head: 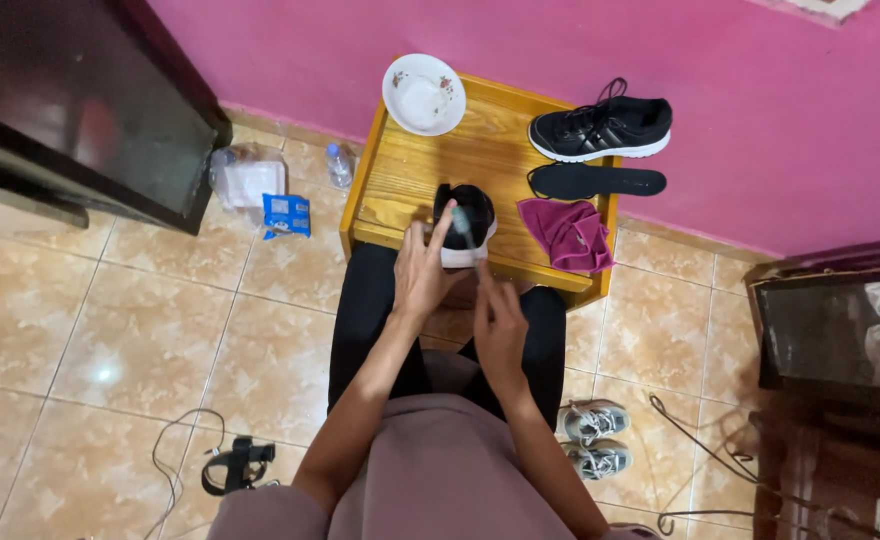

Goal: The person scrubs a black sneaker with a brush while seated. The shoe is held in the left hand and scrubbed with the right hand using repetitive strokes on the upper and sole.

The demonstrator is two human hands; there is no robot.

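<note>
My left hand [423,270] grips a black sneaker with a white sole [464,222], held heel toward me at the front edge of a small wooden table [410,170]. My right hand [500,325] holds a small brush [463,226] whose head rests on the sneaker's heel. A second black sneaker with white stripes [602,128] stands at the table's far right. A black insole [597,181] lies in front of it, and a magenta cloth [568,234] is crumpled beside the held shoe. A white bowl with a flower pattern [424,94] sits on the far left corner.
A pink wall runs behind the table. On the tiled floor lie a plastic bag [248,180], a blue packet [287,214], a small water bottle [338,165], grey sneakers [596,438] and black cables [232,464]. Dark cabinets stand at upper left [80,110] and right [840,340].
</note>
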